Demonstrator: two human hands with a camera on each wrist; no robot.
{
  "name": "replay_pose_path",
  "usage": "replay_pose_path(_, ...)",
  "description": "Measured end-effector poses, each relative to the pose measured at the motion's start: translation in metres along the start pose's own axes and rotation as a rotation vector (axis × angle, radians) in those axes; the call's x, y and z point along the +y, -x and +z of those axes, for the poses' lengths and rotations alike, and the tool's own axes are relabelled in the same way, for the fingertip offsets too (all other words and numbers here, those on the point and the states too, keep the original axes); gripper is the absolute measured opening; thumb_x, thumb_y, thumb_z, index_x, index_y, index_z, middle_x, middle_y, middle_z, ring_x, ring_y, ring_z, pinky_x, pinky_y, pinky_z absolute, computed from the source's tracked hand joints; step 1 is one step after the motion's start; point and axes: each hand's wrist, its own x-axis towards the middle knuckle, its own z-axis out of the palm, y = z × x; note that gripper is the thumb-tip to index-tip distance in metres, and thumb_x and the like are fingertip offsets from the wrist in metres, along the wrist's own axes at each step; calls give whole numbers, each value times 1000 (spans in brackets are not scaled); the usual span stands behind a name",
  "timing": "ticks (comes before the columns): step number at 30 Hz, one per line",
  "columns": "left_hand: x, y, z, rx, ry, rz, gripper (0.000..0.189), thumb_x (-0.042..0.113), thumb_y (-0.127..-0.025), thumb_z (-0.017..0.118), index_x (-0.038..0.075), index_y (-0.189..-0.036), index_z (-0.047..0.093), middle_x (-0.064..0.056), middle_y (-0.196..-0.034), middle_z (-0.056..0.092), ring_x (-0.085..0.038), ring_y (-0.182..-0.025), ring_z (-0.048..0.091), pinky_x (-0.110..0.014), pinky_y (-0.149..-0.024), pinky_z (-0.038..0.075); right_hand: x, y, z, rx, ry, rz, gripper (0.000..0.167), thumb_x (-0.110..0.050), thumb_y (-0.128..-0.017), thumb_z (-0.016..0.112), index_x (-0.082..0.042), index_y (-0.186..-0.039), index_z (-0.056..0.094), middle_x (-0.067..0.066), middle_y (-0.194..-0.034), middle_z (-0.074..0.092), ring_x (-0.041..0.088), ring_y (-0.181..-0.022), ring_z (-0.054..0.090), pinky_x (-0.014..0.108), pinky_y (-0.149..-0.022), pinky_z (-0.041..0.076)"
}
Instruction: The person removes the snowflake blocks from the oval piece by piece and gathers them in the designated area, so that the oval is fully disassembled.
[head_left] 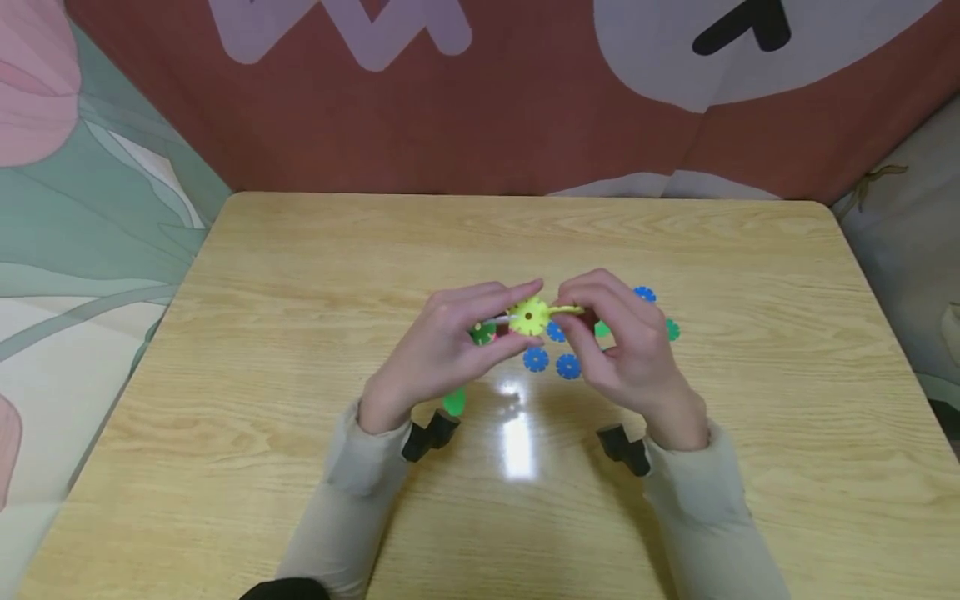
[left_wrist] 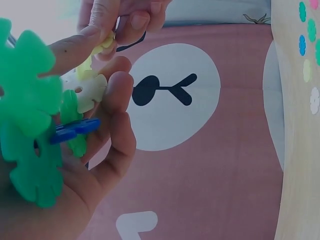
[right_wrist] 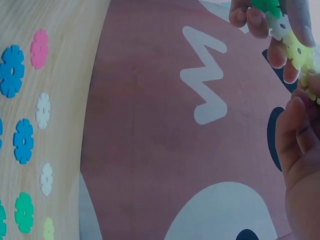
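Observation:
My left hand (head_left: 450,337) holds a chain of slotted plastic snowflake discs between thumb and fingers. In the left wrist view the chain shows large green discs (left_wrist: 27,80), a blue disc (left_wrist: 75,131) seen edge-on and a white disc (left_wrist: 90,95). A yellow disc (head_left: 537,323) sits at the chain's front, between the left thumb and fingers. My right hand (head_left: 633,346) pinches another yellow disc (head_left: 567,310), edge-on, right against that one. Fingers of both hands hide part of the joint.
Loose discs lie on the wooden table (head_left: 750,275) around and beyond the hands: blue discs (head_left: 568,367), a green one (head_left: 673,330), and a pink one (right_wrist: 39,49) and white ones (right_wrist: 43,111) in the right wrist view. A patterned wall (head_left: 525,133) stands behind the table's far edge.

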Motion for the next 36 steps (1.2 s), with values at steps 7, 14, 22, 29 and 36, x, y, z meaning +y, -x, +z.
replay_pose_path(7, -7, 2, -1, -1, 2, 14, 46, 8, -82, 76, -6, -123, 62, -6, -85, 68, -8, -68, 56, -19, -62, 49, 2, 2, -3, 74, 16, 33, 28, -18, -96, 59, 7, -86, 66, 13, -79, 62, 9, -61, 46, 13, -57, 38)
replay_pose_path(14, -13, 7, -3, -10, 8, -10, 46, 7, -81, 77, -5, -123, 62, -9, -95, 71, -9, -71, 60, -22, -66, 53, 11, 9, -18, 153, 56, 109, 32, -23, -92, 67, 8, -88, 68, 15, -77, 65, 9, -61, 49, 11, -62, 42)
replay_pose_path(22, -20, 16, -8, 7, -29, -66, 48, 7, -80, 78, -3, -125, 62, -7, -95, 71, -9, -69, 57, -24, -63, 50, 33, 29, -44, 211, 155, 331, 17, 2, -83, 72, 8, -99, 69, -1, -90, 71, 1, -74, 56, 9, -65, 47)
replay_pose_path(29, -28, 21, -11, 33, -33, -77, 49, 2, -79, 77, -4, -124, 62, -8, -94, 71, -11, -70, 56, -24, -64, 50, 61, 48, -61, 241, 255, 636, 17, -3, -88, 67, 1, -105, 70, -22, -89, 64, -5, -71, 60, 9, -56, 47)
replay_pose_path(36, -33, 23, -15, 49, -51, -108, 49, 7, -80, 78, -1, -126, 62, -7, -93, 71, -10, -73, 57, -22, -63, 50, 82, 61, -70, 253, 254, 938, 24, -19, -92, 66, -5, -111, 67, -18, -81, 63, 0, -72, 60, 13, -58, 49)
